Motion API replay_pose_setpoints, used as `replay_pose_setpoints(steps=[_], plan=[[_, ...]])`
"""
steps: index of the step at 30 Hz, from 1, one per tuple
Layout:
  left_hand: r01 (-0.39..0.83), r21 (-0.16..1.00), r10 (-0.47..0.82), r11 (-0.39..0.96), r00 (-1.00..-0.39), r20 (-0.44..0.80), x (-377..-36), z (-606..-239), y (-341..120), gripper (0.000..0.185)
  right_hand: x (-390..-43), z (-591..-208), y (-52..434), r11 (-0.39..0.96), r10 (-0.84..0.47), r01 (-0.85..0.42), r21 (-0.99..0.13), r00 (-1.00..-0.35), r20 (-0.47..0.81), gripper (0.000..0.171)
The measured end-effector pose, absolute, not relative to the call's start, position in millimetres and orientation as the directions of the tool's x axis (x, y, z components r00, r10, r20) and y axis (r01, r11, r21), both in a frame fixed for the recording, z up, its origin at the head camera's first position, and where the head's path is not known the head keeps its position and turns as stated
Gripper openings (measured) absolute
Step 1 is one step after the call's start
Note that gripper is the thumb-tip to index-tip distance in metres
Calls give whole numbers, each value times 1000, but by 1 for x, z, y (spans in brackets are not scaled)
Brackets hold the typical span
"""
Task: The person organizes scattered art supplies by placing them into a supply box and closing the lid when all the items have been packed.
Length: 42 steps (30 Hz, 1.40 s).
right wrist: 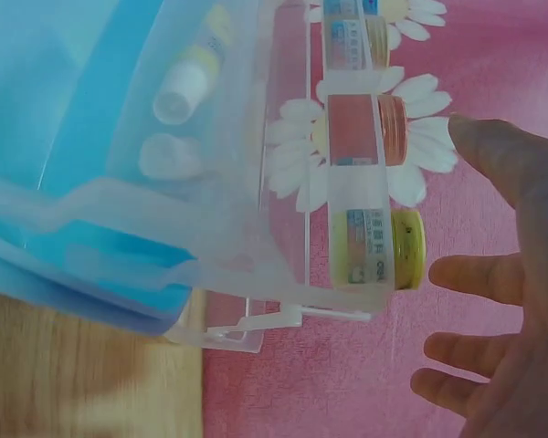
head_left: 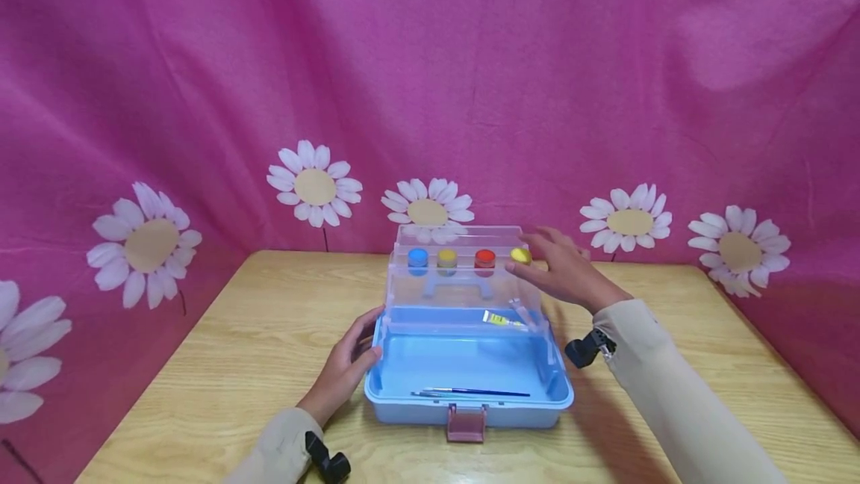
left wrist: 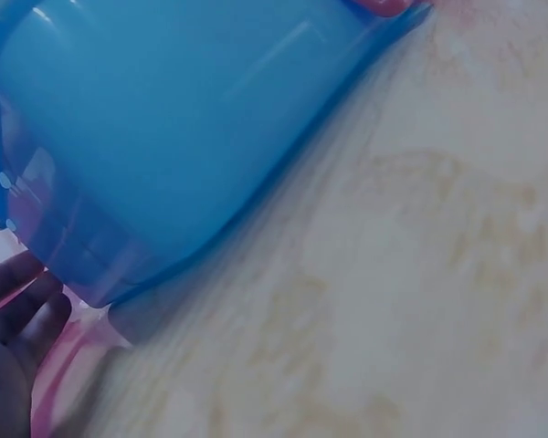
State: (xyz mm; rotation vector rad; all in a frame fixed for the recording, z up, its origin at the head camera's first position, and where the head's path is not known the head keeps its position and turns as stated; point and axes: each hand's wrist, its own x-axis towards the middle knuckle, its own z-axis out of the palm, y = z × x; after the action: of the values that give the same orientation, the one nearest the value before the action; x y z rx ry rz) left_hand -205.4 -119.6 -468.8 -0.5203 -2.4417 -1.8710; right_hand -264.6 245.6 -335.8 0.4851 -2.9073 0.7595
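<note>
A light-blue storage box (head_left: 463, 414) stands open, its clear tiers (head_left: 403, 286) raised at the back. In the top tier sit a blue-lidded jar (head_left: 418, 258), a tan-lidded jar (head_left: 446, 260), a red-lidded jar (head_left: 484, 260) and a yellow-lidded paint jar (right wrist: 408, 248). My right hand (head_left: 561, 267) is beside the yellow jar, fingers spread; in the right wrist view its fingertips are just short of the lid. My left hand (head_left: 346, 361) rests at the box's left side, fingers along the wall and thumb at the rim.
Slim paintbrushes (head_left: 477, 392) lie in the box's base. A yellow-and-white tube (head_left: 502, 319) lies in the lower clear tier. The pink latch (head_left: 466, 424) hangs down in front. Beneath is a wooden table (head_left: 248, 342); a pink flowered cloth (head_left: 510, 95) hangs behind it.
</note>
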Motion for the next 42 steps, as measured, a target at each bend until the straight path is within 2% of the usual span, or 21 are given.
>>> replay_pose_setpoints(steps=[10,17,25,34,39,42], plan=[[254,947,255,197,-946,200,-208,-462,-122,49,-264,-348,265,698,-221,-222,-680,-971,90,78],[248,964,233,99,-947,220,-220,-457,-129,49,-270,-365,277,537,-194,-207,-818,-974,119,73],[207,978,175,2,-963,203,-235,-457,-133,50,-271,-389,286,349,-132,-46,-936,-991,-1,82],[141,988,110,-69,-983,149,-251,-455,-127,47,-273,-409,288,122,-147,35,-992,-988,-53,89],[117,986,119,-121,-984,132,-260,-457,-123,47,-274,-424,286,-162,-144,171,-972,-978,-148,88],[114,985,129,-131,-983,131,-263,-458,-124,48,-274,-433,284,-226,-142,211,-951,-973,-182,87]])
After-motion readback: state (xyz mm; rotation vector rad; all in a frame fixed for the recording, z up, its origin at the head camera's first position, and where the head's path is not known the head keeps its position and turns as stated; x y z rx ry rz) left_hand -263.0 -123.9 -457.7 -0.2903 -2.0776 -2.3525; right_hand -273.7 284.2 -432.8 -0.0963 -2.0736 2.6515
